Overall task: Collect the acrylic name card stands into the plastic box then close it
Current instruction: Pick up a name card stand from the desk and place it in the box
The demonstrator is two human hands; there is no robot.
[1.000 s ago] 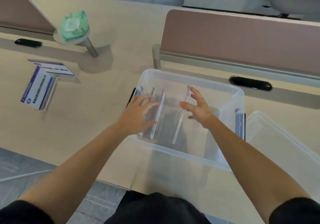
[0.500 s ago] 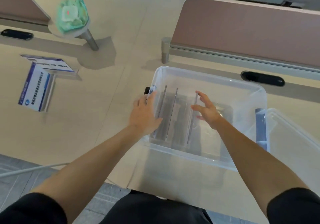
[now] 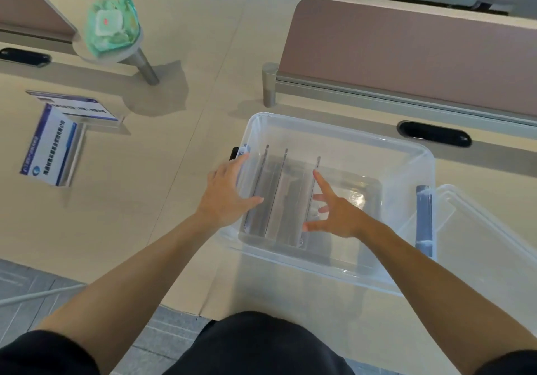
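Two acrylic name card stands [image 3: 52, 145] lie on the tabletop [image 3: 145, 200] at frame left, well apart from the central plastic box [image 3: 334, 127]. The left hand [image 3: 229, 197], fingers straight on the box's left rim, is nearer; the right hand [image 3: 337, 215] spreads empty inside.

Left hand [image 3: 225, 200] flat, right hand [image 3: 338, 215] fingers [image 3: 321, 181] splayed

An open-plan office: pale desks [image 3: 162, 153] divided by mauve partition screens [image 3: 406, 55]. Black cable ports [image 3: 434, 134] are set into the surface, near printed name cards [image 3: 49, 148].
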